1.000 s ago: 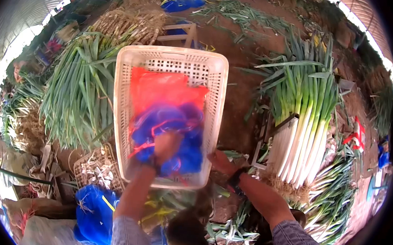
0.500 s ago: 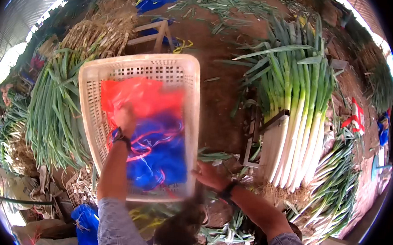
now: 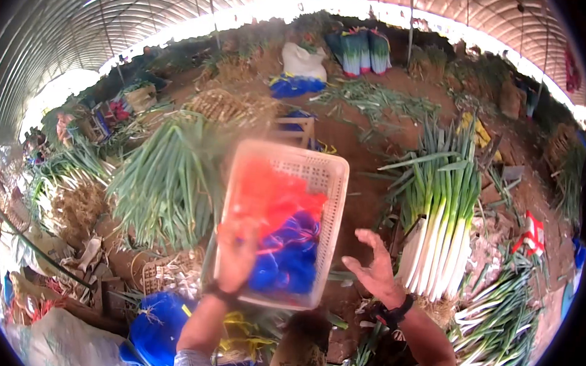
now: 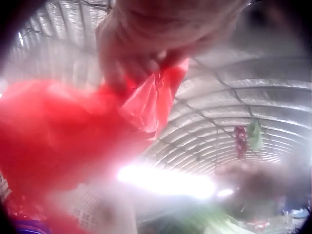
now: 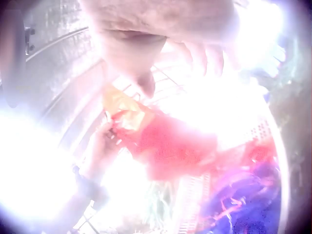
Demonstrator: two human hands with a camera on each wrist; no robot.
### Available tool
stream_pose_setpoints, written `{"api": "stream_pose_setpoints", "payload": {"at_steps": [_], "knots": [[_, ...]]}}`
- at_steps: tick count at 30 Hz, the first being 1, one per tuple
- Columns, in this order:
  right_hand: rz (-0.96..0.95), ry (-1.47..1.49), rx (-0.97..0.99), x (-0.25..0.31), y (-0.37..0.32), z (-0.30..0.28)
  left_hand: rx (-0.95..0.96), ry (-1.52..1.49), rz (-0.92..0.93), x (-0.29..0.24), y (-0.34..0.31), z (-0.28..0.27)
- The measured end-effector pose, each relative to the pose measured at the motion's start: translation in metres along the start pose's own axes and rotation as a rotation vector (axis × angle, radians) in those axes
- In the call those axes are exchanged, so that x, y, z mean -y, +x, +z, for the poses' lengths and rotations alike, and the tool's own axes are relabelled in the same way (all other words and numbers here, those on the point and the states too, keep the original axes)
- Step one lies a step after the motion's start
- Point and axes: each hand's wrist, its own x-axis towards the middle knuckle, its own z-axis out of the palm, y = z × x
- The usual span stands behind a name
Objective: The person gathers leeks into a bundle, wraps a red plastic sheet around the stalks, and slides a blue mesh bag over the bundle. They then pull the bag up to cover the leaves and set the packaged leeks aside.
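Note:
My left hand [image 3: 237, 257] grips a corner of a red plastic bag [image 4: 58, 131], raised and stretched up from the basket in both wrist views. The rest of the red plastic [image 3: 275, 195] lies in the far part of a pale plastic basket [image 3: 337, 206]. Blue mesh bags [image 3: 286, 257] with red strings fill the nearer part. To the right of the basket my right hand [image 3: 376, 274] hovers with thumb and fingers spread, holding nothing. In the right wrist view, strong glare washes out part of the scene.
Trimmed leeks [image 3: 443, 221] stand in a metal rack at the right, with more leeks [image 3: 493, 326] lying below. A leafy bundle [image 3: 164, 181] is left of the basket. A blue bag [image 3: 157, 330] lies near my left forearm. A wooden stool [image 3: 300, 129] stands behind the basket.
My left hand has gone from the blue mesh bags to the red plastic and now lifts its corner. My right hand has left the basket's side and opened. The head view has tilted up.

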Motion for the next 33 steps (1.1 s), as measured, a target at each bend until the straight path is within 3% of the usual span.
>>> {"api": "stream_pose_setpoints", "payload": {"at_steps": [2, 3, 5, 6, 8, 9, 10, 11, 13, 15, 16, 18, 19, 22, 23, 26, 27, 30, 31, 33], "knots": [[-0.125, -0.159, 0.103, 0.075, 0.020, -0.008, 0.074, -0.080, -0.154, -0.028, -0.036, 0.006], [-0.177, -0.255, 0.172, 0.106, 0.026, -0.010, 0.149, -0.122, -0.039, -0.050, -0.044, 0.011], [-0.292, -0.385, 0.218, 0.140, 0.018, 0.000, 0.333, -0.060, -0.018, -0.063, -0.070, 0.019], [-0.183, -0.172, 0.316, 0.135, 0.009, 0.003, 0.400, -0.156, -0.062, -0.064, -0.083, 0.021], [0.065, 0.252, 0.495, 0.115, -0.010, 0.006, 0.284, 0.092, 0.177, -0.092, -0.084, 0.015], [-0.057, 0.270, 0.330, 0.114, -0.019, 0.006, 0.246, 0.192, 0.290, -0.103, -0.091, 0.020], [0.078, 0.365, 0.286, 0.124, -0.025, -0.003, 0.096, 0.200, 0.392, -0.093, -0.099, 0.017], [0.208, 0.460, 0.224, 0.133, -0.028, -0.015, 0.056, 0.035, 0.229, -0.105, -0.104, 0.012], [0.327, 0.532, 0.122, 0.125, -0.044, -0.040, -0.081, 0.003, 0.037, -0.086, -0.112, 0.010], [0.374, 0.421, 0.077, 0.122, -0.060, -0.065, 0.098, -0.037, -0.228, -0.014, -0.132, 0.000], [0.456, 0.500, 0.018, 0.132, -0.067, -0.074, 0.224, -0.042, -0.344, -0.017, -0.133, 0.001], [0.603, 0.677, -0.092, 0.147, -0.076, -0.084, 0.437, -0.417, -0.684, -0.029, -0.144, 0.011], [0.560, 0.752, -0.136, 0.139, -0.081, -0.086, 0.602, -0.479, -0.695, -0.035, -0.146, 0.016], [0.716, 0.880, -0.156, 0.134, -0.095, -0.105, 0.723, -0.626, -0.735, -0.069, -0.147, 0.056], [0.669, 0.905, -0.189, 0.146, -0.099, -0.108, 0.698, -0.741, -0.820, -0.077, -0.147, 0.069], [0.627, 1.131, -0.239, 0.138, -0.111, -0.123, 0.817, -0.821, -0.824, -0.050, -0.155, 0.107], [0.660, 1.087, -0.239, 0.141, -0.115, -0.134, 0.876, -1.040, -0.960, -0.041, -0.159, 0.113], [0.574, 0.905, -0.265, 0.132, -0.127, -0.155, 0.882, -1.385, -1.033, -0.078, -0.157, 0.124], [0.598, 0.833, -0.292, 0.129, -0.132, -0.159, 0.914, -1.360, -0.923, -0.079, -0.154, 0.129], [0.654, 0.690, -0.327, 0.121, -0.141, -0.167, 0.898, -1.018, -0.823, -0.060, -0.155, 0.151]]}}
